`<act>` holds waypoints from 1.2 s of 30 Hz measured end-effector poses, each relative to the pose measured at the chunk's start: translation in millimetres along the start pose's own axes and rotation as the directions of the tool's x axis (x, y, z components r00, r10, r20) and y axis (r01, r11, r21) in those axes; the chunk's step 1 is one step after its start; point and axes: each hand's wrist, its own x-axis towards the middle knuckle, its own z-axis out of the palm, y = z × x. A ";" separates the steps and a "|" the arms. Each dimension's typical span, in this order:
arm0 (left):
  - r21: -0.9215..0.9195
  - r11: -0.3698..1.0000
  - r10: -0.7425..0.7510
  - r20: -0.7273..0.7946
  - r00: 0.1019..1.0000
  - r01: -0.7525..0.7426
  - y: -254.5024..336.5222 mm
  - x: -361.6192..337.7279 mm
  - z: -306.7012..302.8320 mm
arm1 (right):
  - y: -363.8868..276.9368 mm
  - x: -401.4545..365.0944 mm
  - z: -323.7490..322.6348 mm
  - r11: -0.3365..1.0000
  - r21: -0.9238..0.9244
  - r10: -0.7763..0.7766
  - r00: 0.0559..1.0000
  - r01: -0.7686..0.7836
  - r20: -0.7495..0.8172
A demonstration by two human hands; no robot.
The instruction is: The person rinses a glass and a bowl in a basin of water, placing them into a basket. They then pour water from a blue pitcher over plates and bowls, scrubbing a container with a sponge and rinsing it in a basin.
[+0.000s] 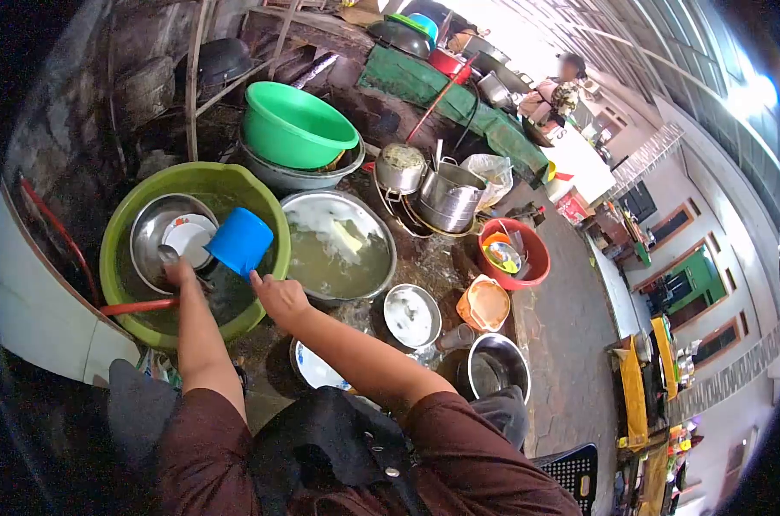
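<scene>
My right hand (280,297) is closed on the handle of a blue dipper (242,241), which is tilted over the large olive-green tub (114,215). Inside that tub is water, with a steel bowl (144,228) standing in it. A white bowl (188,234) lies within the steel one. My left hand (181,273) is low over the tub at the steel bowl's near edge, its fingers closed around what looks like a metal spoon (168,254). Part of the spoon is hidden by the fingers.
Right of the tub stands a wide metal basin (388,267) of cloudy, foamy water. Behind it is a bright green basin (295,129). Pots (450,198), a red basin (536,267) and a steel bowl (514,353) sit further right. A person (549,101) stands in the background.
</scene>
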 end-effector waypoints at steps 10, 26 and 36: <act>0.495 0.869 -0.134 0.248 0.959 -0.007 67.5 -53.1 -42.6 | 0.4 17.6 20.9 0.987 0.101 0.107 0.977 -0.127 0.186; 0.702 0.647 -0.035 0.417 0.908 -0.297 68.6 -67.8 -25.4 | 29.3 -24.3 -47.5 -0.321 0.884 0.217 0.882 -0.339 0.417; -0.066 0.686 0.523 0.738 0.427 -0.725 181.0 -244.4 -51.9 | 73.7 -169.5 -123.7 -0.152 0.925 0.412 0.828 -0.349 0.380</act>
